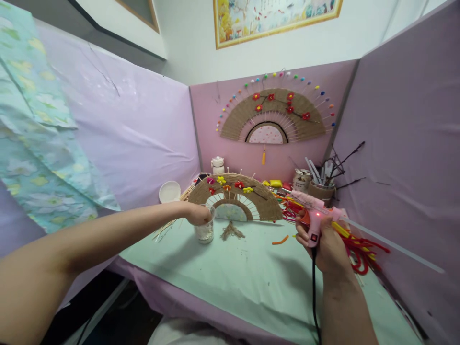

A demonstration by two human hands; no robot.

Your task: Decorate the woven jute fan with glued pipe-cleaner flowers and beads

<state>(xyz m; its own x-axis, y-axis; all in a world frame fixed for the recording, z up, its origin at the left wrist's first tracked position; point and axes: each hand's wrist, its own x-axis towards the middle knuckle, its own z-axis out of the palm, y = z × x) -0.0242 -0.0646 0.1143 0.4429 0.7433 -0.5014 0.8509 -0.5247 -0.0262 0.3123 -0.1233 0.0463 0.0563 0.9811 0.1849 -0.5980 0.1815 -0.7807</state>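
My left hand [198, 214] reaches into the mouth of a clear plastic cup [205, 234] with small pale bits at its bottom. Its fingers look curled together inside the rim; whatever they hold is hidden. In my right hand [328, 242] is a pink hot glue gun [316, 218], gripped by its handle, its red light glowing. A long translucent glue stick [395, 244] sticks out of its back, and a black cord hangs down. Behind the cup stands a brown twine-covered fan [266, 201] with colourful flowers and a pale half-round base. A frayed twine tassel [232, 231] lies before it.
An orange pipe cleaner piece [280, 240] lies on the green tabletop [237, 278]. Red and yellow pipe cleaners [362, 249] are heaped at right, near cans of sticks and twigs [321, 189]. A white dish [169, 191] and jar [217, 165] stand behind. Another fan [233, 120] hangs on the pink panel.
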